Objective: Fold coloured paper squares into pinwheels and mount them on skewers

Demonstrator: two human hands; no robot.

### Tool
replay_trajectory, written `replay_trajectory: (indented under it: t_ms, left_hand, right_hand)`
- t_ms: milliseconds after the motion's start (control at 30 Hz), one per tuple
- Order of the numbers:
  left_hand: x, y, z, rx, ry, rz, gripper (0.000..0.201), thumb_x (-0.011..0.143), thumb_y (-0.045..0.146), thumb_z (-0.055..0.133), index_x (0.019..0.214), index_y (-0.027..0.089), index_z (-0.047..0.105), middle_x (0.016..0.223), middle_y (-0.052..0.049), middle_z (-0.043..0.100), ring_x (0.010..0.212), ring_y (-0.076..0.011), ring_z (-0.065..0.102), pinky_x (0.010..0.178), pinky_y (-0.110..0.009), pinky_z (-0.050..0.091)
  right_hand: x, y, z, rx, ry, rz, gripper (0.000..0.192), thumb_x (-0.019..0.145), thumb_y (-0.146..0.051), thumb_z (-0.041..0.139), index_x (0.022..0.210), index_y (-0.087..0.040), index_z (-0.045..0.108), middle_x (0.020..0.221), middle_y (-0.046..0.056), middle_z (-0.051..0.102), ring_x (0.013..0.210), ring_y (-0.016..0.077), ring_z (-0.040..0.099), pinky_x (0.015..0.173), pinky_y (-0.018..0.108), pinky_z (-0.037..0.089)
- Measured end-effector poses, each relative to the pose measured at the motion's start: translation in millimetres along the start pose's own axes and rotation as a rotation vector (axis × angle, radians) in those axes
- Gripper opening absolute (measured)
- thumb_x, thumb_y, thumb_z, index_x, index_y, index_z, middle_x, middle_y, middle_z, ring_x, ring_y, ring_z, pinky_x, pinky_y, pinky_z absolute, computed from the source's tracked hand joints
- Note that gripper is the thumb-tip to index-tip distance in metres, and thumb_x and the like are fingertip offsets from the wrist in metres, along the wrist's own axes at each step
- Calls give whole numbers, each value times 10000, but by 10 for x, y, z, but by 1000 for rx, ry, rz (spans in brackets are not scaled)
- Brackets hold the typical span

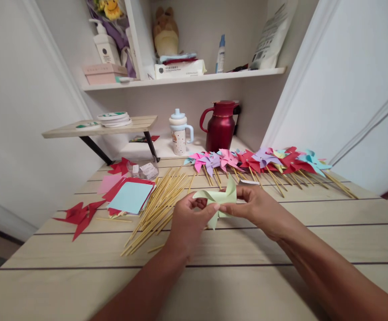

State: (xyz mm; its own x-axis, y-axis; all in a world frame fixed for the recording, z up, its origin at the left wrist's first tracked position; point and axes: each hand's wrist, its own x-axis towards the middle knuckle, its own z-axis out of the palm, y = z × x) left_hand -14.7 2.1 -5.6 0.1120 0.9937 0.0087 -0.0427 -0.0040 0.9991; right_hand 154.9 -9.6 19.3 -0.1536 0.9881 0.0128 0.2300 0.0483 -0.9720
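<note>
Between my two hands is a pale green paper pinwheel (218, 197), its blades curled and partly covered by my fingers. My left hand (190, 218) pinches it from the left, thumb near the middle. From the right, my right hand (252, 207) is closed on it, the thumb tip meeting the left thumb at the centre. To the left of my hands lies a loose pile of thin wooden sticks (160, 209). Beside the sticks is a stack of square paper sheets (132, 197), light blue on top. A red folded paper pinwheel (80, 216) rests farther left.
Finished pinwheels on sticks (263, 160) lie in a row at the back right. Small clear boxes (147, 170) sit behind the paper. A small raised shelf (136, 122) holds tape rolls (114, 118). A cup (179, 136) and a red jug (220, 129) stand at the back.
</note>
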Motion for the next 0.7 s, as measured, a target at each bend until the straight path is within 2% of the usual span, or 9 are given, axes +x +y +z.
replay_trajectory:
  t_ms: [33, 100, 167, 233, 300, 367, 533, 700]
  left_hand:
    - [8, 6, -21, 54, 2, 53, 409, 667, 296, 796, 1042, 167, 699, 870, -56, 678, 797, -180, 633, 700, -277, 494]
    - [25, 29, -61, 172, 24, 168, 738, 628, 262, 831, 1317, 220, 571, 1036, -73, 666, 948, -217, 633, 835, -337, 500]
    - [36, 58, -92, 313, 44, 282, 931, 577, 245, 873, 1416, 259, 470, 1168, -89, 628, 1085, -254, 596, 965, -414, 454]
    - [36, 82, -109, 468, 39, 380, 809, 563, 232, 890, 1311, 276, 584, 1229, -93, 600, 1182, -286, 541, 1040, -470, 392]
    - [27, 97, -115, 594, 40, 439, 540, 592, 211, 878, 1102, 276, 713, 1253, -88, 588, 1219, -302, 510, 1059, -494, 366]
    - [15, 107, -115, 658, 57, 470, 375, 621, 186, 860, 971, 271, 754, 1250, -84, 591, 1216, -304, 511, 1055, -500, 367]
    - [15, 136, -110, 642, 39, 481, 333, 655, 144, 828, 947, 292, 768, 1192, -62, 635, 1166, -279, 557, 1039, -485, 389]
    - [24, 149, -81, 577, -27, 465, 162, 687, 119, 792, 756, 263, 764, 955, -40, 728, 965, -243, 635, 950, -443, 443]
  right_hand:
    - [7, 11, -9, -33, 5, -5, 105, 727, -334, 732, 801, -263, 755, 831, 11, 763, 941, 287, 692, 805, 386, 548]
    - [25, 38, -29, -141, 35, -25, 148, 730, -337, 726, 849, -258, 762, 883, 22, 768, 973, 300, 680, 832, 402, 535]
    - [39, 60, -45, -282, 96, -86, 177, 734, -312, 713, 890, -249, 768, 975, 39, 763, 999, 303, 665, 869, 417, 510]
    - [42, 71, -52, -417, 172, -176, 170, 733, -276, 696, 883, -242, 769, 1032, 56, 748, 1012, 300, 649, 887, 425, 487]
    - [36, 70, -50, -505, 219, -254, 138, 727, -259, 690, 841, -239, 766, 1015, 68, 742, 1007, 298, 639, 882, 427, 478]
    - [26, 64, -40, -545, 233, -299, 118, 726, -254, 687, 817, -238, 761, 981, 70, 742, 996, 295, 635, 865, 422, 478]
    - [5, 42, 1, -565, 200, -348, 132, 739, -237, 680, 849, -235, 753, 938, 66, 739, 979, 282, 628, 854, 405, 478]
    - [-8, 9, 26, -558, 172, -369, 59, 734, -226, 686, 769, -246, 729, 929, 59, 740, 986, 276, 627, 892, 411, 474]
